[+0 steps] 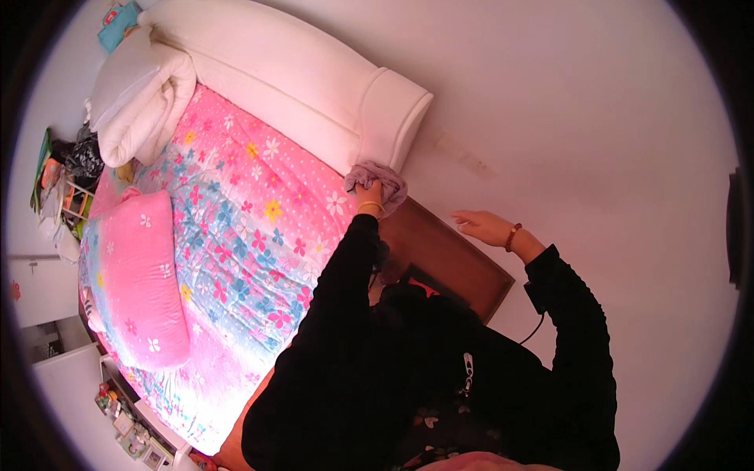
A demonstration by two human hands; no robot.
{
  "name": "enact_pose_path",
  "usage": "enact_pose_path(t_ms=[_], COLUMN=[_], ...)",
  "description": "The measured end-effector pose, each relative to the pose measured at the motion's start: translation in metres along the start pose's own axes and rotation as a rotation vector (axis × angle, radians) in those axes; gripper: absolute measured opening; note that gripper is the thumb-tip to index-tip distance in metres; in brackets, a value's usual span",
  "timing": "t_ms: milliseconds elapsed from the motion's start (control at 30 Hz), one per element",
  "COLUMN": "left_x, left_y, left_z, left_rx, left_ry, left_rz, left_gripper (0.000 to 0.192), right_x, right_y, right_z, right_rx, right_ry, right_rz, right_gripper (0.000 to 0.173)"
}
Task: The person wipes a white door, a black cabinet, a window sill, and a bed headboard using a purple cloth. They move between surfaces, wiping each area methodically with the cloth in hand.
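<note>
My left hand (369,193) grips a bunched mauve cloth (386,179), seemingly a towel. The cloth rests against the near end of the cream padded headboard (330,112), at the corner of the mattress. My right hand (484,228) hangs in front of the wall, above the outer edge of the reddish-brown wooden nightstand (453,250). Its fingers are loosely bent and it appears to hold nothing. My dark sleeves and torso hide the near part of the nightstand.
On the left is a bed with a flowered pink and blue sheet (259,224). A folded pink quilt (147,282) and a folded white quilt (144,106) lie on it. The pale wall (589,147) rises on the right. A dark cable (533,329) runs beside my right arm.
</note>
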State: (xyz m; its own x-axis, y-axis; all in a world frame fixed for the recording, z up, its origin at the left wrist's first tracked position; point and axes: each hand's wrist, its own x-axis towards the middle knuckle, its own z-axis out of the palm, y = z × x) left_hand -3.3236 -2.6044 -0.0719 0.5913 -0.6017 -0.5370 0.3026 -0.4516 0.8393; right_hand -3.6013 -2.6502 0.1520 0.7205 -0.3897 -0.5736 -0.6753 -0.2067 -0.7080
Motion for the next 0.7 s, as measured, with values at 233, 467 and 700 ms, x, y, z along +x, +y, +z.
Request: enact_pose_path(t_ms=[233, 467, 700], left_x=[0.016, 0.004, -0.044], left_y=[0.048, 0.06, 0.013], left_z=[-0.049, 0.002, 0.011], left_rx=[0.011, 0.065, 0.484], left_ry=[-0.069, 0.162, -0.431], left_rz=[0.181, 0.319, 0.193], left_gripper=[0.085, 0.082, 0.07], right_x=[0.011, 0.026, 0.018], right_y=[-0.005, -0.009, -0.001], right_z=[0.007, 0.01, 0.008], right_rx=[-0.013, -0.068, -0.14], right_ry=[0.007, -0.017, -0.034], right_rz=[-0.07, -0.139, -0.084], right_gripper=[0.049, 0.048, 0.05])
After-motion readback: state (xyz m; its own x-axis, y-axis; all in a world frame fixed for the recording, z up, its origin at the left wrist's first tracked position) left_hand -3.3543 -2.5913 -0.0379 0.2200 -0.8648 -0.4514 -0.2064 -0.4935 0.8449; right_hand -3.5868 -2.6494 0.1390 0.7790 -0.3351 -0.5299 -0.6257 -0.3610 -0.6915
